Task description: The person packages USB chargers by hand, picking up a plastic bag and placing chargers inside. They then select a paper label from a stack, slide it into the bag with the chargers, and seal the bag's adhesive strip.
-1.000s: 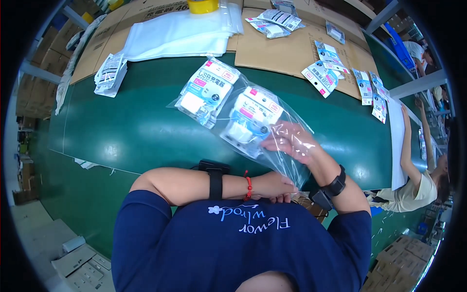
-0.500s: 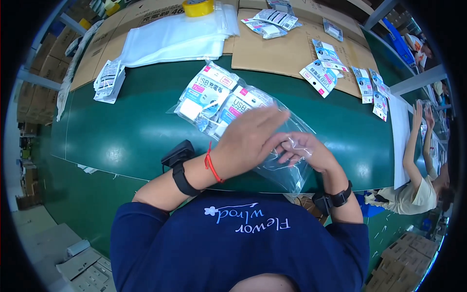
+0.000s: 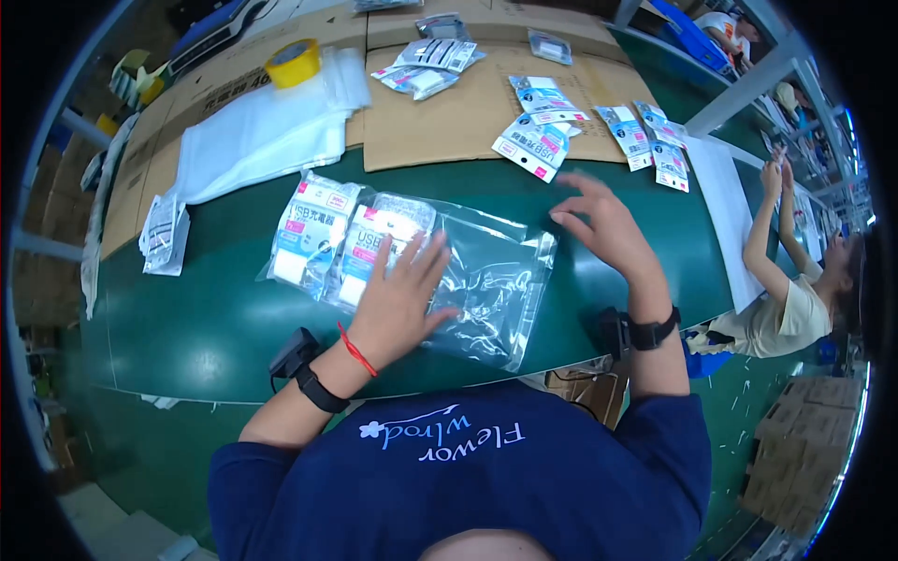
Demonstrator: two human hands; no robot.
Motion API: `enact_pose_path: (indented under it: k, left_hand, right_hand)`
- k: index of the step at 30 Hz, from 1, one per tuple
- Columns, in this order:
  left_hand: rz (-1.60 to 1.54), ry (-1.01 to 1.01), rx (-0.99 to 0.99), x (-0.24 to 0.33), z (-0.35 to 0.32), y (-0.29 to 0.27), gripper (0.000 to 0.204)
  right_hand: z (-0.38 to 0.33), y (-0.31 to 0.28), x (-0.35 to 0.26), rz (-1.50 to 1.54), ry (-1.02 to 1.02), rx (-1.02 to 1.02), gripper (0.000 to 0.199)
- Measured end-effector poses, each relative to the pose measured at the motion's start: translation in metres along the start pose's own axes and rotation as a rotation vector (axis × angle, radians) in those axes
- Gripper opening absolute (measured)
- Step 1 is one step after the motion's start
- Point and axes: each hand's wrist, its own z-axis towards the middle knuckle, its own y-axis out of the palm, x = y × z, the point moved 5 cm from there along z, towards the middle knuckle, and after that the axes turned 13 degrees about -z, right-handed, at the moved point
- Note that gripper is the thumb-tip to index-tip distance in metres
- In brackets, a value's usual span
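A clear plastic bag [image 3: 491, 280] lies flat on the green tabletop [image 3: 224, 309] in front of me. Its left half holds small blue, white and pink packets [image 3: 313, 220] side by side; its right half is limp, bare film. My left hand [image 3: 402, 292] rests on the bag, fingers spread over the packets and thumb toward the bare film. Off the bag's right end, my right hand [image 3: 603, 224] is raised, fingers apart and slightly bent, holding nothing. Nearest beyond it are loose packets [image 3: 533, 145] of the same look at the cardboard's edge.
Cardboard [image 3: 449, 131] covers the far side. On it lie a stack of clear bags [image 3: 262, 145], a yellow tape roll [image 3: 293, 64] and more packets [image 3: 430, 67]. Another packet pile [image 3: 166, 234] stands at left, several [image 3: 645, 140] at right. A co-worker [image 3: 781, 290] is at far right.
My right hand has let go of the bag's end and moved away to the right. The bag has flattened out, and my left hand has spread on it. The whole view has shifted.
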Motion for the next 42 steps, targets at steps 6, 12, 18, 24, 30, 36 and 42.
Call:
enact_pose_path:
  k: [6,12,18,24,30,36,42]
  left_hand:
    - [0.014,0.073,-0.047,0.006,0.000,0.003,0.075]
    - [-0.621,-0.010,0.433,0.010,0.010,-0.027,0.067]
    - [-0.753,-0.138,0.796,-0.021,0.000,-0.049,0.052]
    - [-1.912,-0.282,1.062,-0.045,-0.006,-0.043,0.032]
    - [-1.956,-0.305,0.928,-0.029,-0.020,-0.036,0.032]
    - [-1.667,-0.316,0.893,-0.038,-0.030,-0.035,0.032]
    - [-1.599,-0.211,0.849,-0.035,-0.023,-0.047,0.035]
  right_hand:
    - [0.023,0.024,0.012,-0.473,-0.057,0.163,0.034]
    - [0.047,-0.019,-0.043,0.393,0.011,0.295,0.049]
    - [0.029,-0.062,-0.150,0.550,-0.448,0.263,0.047]
    - [0.100,-0.028,-0.088,0.605,-0.091,0.547,0.055]
    - [0.157,0.076,0.078,0.558,0.561,0.453,0.079]
    - [0.150,0.079,0.075,-0.117,0.681,0.212,0.062]
    - [0.123,0.060,0.073,0.551,0.612,0.453,0.053]
